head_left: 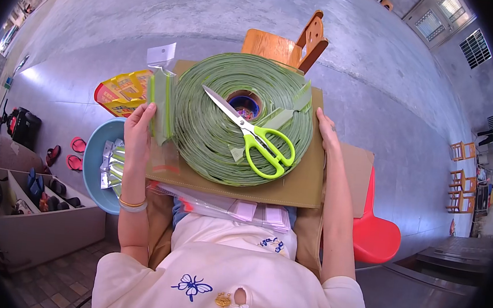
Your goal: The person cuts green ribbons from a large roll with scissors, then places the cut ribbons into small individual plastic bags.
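Note:
My left hand (pixel 140 123) pinches the edge of a clear plastic packet (pixel 162 104) with folded green strip inside and a hanging tab on top. A large roll of flat green strip (pixel 201 144) lies on a brown board (pixel 307 188) in front of me. Scissors with lime-green handles (pixel 264 149) rest on the roll, blades pointing up and left. The loose end of strip (pixel 278 120) lies across the roll. At the board's right edge is my right hand (pixel 328 131), fingers stretched out and touching the edge, holding nothing visible.
A blue basin (pixel 92 162) with several filled packets stands at left, beside a yellow-red bag (pixel 121 95). Flat plastic bags (pixel 245 210) lie at my lap. A wooden chair (pixel 278 47) is beyond the roll; a red chair (pixel 376 236) stands at right.

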`<state>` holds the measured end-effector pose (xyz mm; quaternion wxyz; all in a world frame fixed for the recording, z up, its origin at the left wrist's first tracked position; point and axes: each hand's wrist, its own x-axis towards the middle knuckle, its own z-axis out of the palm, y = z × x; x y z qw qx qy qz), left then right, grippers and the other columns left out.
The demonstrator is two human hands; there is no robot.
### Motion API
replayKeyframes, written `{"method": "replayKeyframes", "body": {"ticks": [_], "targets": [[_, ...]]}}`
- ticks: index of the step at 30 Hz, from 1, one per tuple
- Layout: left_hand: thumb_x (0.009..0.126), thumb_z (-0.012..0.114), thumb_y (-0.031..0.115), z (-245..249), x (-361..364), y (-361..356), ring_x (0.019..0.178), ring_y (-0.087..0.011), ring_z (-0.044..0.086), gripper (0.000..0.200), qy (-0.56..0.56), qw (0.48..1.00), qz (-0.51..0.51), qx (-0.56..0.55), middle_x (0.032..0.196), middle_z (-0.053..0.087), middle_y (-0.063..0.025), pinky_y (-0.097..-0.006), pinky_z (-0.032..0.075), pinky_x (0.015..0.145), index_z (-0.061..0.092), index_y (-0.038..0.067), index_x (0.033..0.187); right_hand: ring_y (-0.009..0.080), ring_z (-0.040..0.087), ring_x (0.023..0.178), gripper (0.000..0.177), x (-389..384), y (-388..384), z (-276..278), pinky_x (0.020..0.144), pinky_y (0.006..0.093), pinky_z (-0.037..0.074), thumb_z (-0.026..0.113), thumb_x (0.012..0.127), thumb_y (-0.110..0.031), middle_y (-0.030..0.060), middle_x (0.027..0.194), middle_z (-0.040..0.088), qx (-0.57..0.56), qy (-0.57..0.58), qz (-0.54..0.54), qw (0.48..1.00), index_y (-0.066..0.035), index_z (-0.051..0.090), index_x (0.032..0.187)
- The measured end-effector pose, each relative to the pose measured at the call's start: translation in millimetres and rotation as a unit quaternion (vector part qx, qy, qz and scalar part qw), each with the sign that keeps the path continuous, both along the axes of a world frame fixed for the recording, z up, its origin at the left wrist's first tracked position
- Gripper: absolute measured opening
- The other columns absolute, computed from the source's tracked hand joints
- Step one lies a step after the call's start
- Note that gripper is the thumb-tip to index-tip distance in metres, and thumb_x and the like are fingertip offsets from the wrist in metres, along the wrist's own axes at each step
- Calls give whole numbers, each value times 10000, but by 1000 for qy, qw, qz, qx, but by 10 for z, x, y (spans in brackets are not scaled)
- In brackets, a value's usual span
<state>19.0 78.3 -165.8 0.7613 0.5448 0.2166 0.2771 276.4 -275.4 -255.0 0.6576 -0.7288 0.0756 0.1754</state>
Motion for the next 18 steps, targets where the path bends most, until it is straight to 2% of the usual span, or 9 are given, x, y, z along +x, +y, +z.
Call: {"method": "replayKeyframes", "body": {"ticks": [5,8,11,18], "targets": [[881,555,149,-104,-45,133,752,-36,546,142,14,1000,25,-6,843,608,4,-192,431,685,606,18,903,163,576,801,520,62,-83,-192,713,285,461,551,857,-412,120,907,626,-35,-34,-4,999,72,582,1045],[879,559,159,-135,-41,122,733,-40,543,147,36,999,39,6,824,603,6,-196,433,674,604,19,889,146,564,777,520,51,-93,-147,699,273,452,553,855,-421,97,887,627,-45,-55,-9,997,70,596,1020],[880,559,166,-227,-51,163,718,-47,542,153,33,998,46,3,813,601,3,-200,437,670,602,19,876,138,566,781,518,-20,-79,-84,706,265,451,551,855,-423,94,896,628,2,-86,-13,996,66,599,1022],[878,562,169,-276,-69,203,698,-58,546,156,35,999,39,-13,805,600,-6,-216,452,641,597,17,870,140,570,823,528,13,-119,-149,731,263,452,550,858,-418,104,951,626,19,-89,-18,996,66,582,1067]]}}
